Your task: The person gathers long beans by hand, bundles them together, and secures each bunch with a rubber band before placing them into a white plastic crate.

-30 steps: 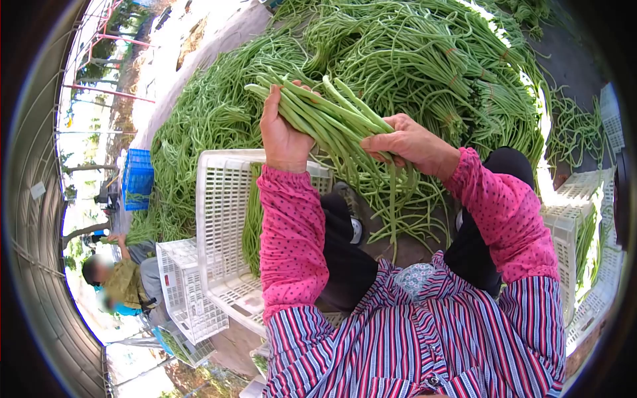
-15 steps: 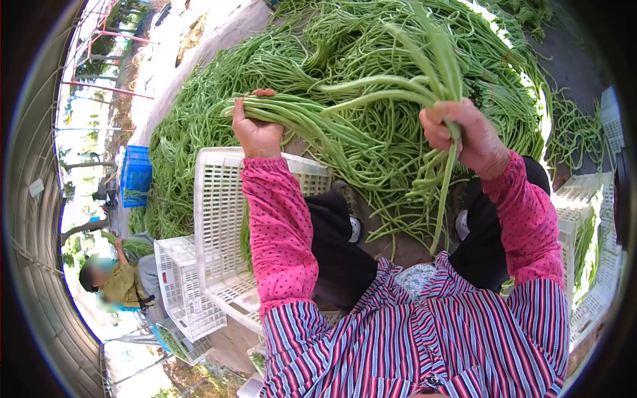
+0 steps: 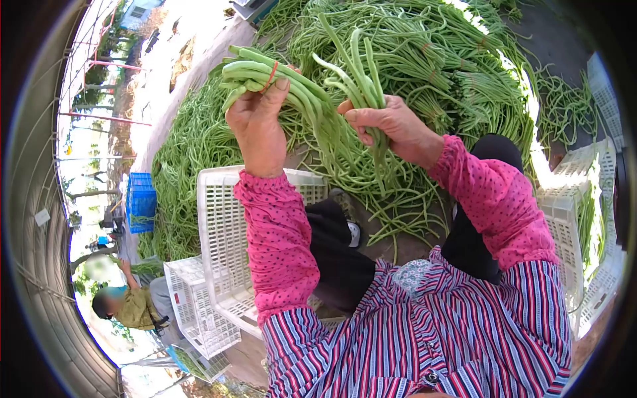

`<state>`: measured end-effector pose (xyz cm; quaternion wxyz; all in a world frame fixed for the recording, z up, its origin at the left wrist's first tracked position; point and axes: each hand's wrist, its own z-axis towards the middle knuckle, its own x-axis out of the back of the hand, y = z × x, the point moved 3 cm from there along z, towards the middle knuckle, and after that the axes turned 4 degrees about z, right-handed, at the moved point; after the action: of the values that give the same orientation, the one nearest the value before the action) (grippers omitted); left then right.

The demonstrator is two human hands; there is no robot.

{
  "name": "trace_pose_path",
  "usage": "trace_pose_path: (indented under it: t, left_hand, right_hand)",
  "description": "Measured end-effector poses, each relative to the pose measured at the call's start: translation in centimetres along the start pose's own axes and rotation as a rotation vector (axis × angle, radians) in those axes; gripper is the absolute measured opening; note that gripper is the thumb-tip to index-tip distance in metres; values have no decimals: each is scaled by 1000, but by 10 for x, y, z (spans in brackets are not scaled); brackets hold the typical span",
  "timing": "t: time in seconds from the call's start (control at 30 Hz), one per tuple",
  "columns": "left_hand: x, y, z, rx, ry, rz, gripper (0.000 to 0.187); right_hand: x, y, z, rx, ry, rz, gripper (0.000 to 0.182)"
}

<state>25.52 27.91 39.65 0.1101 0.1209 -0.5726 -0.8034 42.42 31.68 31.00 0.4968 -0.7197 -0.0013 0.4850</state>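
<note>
My left hand [image 3: 255,129] grips a banded bundle [image 3: 265,73] at eleven o'clock; my right hand [image 3: 391,126] clutches loose beans [image 3: 361,79] at twelve. The heap [image 3: 424,60] beyond is mostly unbundled, so much remains.

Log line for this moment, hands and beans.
left hand: grips banded bean bundle | right hand: grips loose beans | white crate: below

Perforated white plastic crate [image 3: 225,219]

The co-worker [image 3: 129,302] at lower left is blurred and small.
</note>
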Motion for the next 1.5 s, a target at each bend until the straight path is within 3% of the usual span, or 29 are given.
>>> trace_pose_path:
  t: [0.07,0.2,0.23,0.4,0.5,0.67,0.8,0.93,1.07,1.23,1.4,1.5]
  left_hand:
    - [-8,8,0,-73,112,96,27]
    - [-27,19,-5,-136,102,269,30]
    - [-28,18,-6,-109,75,268,38]
    - [-30,5,-1,-52,177,-15,28]
    - [-31,-3,-3,133,244,-130,27]
    - [2,-45,-5,578,149,-293,32]
    - [24,-79,-11,713,209,-386,31]
    - [20,-69,-16,697,287,-392,26]
    - [25,-77,-12,642,214,-519,29]
    - [20,-69,-16,584,204,-466,28]
    - [14,-77,-20,521,212,-221,30]
    - [25,-81,-17,679,269,-403,28]
  right_hand:
    - [-3,4,1,12,4,-48,21]
    - [-7,3,-1,83,25,-156,25]
    - [-5,3,-1,113,33,-182,24]
    - [-2,3,-3,56,2,-168,22]
    - [-4,0,-6,-10,-33,-185,19]
    - [2,3,-2,-106,-36,-233,20]
    - [8,7,1,-214,18,-298,24]
    - [12,16,6,-257,-52,-148,19]
    - [4,24,3,-378,83,-4,17]
    - [2,40,1,-371,-30,69,25]
    - [10,45,4,-331,-5,-68,26]
    - [16,33,8,-239,76,-193,10]
